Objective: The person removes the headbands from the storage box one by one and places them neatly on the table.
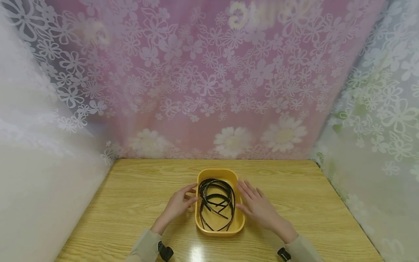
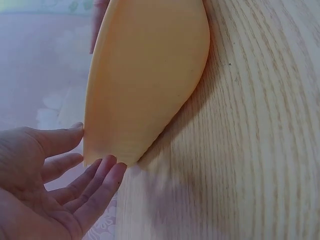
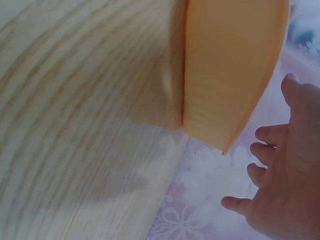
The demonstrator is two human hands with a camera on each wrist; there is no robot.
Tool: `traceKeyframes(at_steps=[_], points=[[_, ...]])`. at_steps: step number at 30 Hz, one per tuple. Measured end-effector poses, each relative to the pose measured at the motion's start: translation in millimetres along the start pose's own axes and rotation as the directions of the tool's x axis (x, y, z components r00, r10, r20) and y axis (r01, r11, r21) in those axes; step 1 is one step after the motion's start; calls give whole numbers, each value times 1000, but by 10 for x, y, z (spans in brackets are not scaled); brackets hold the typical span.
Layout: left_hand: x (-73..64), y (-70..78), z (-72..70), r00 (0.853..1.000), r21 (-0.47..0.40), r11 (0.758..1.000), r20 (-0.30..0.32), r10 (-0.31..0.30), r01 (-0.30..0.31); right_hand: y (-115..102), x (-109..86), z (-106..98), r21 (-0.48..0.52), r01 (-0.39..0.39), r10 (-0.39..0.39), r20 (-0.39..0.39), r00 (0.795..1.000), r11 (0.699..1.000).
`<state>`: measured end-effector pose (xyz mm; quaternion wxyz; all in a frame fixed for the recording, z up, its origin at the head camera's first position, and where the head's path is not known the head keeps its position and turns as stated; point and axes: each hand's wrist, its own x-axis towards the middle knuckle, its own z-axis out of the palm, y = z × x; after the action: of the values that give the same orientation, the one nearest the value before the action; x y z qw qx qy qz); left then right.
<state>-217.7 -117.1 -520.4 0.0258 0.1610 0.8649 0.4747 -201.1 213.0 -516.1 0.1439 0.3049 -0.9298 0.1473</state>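
Note:
A yellow plastic bin (image 1: 220, 233) with rounded corners stands on the table. Inside it lie several black headbands (image 1: 205, 198), tangled together, some with comb teeth. My left hand (image 1: 178, 203) is at the bin's left side, its fingers relaxed and their tips at the wall. In the left wrist view, thumb and fingertips of that left hand (image 2: 55, 195) meet the near end of the bin wall (image 2: 145, 65). On the other side my right hand (image 1: 258, 207) has its fingers extended along the right rim. The right wrist view has this hand (image 3: 285, 175) spread beside the wall, seemingly apart from it.
The wood-grain table (image 1: 147, 182) extends around the bin on all sides. A pink floral curtain (image 1: 209, 109) hangs behind its far edge. Pale sheets flank the table, a white one (image 1: 49, 163) on the left and a floral one (image 1: 376, 163) on the right.

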Motion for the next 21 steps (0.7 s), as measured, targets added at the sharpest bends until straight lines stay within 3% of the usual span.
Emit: traceKeyframes(at_steps=[4,9,15,21], points=[[7,42,-33,1000,68,998,-12,16,-15,-31,-34,21,-18,13,-12,43,999,1000],[72,108,-81,997,140,990,-72,15,-5,-75,-47,15,-5,-24,24,103,994,1000],[207,197,-159,991,125,992,-127,50,-34,-74,-53,42,-41,-45,49,112,992,998],[376,307,-196,989,115,991,-118,88,-74,-73,-58,66,-41,-22,25,77,997,999]])
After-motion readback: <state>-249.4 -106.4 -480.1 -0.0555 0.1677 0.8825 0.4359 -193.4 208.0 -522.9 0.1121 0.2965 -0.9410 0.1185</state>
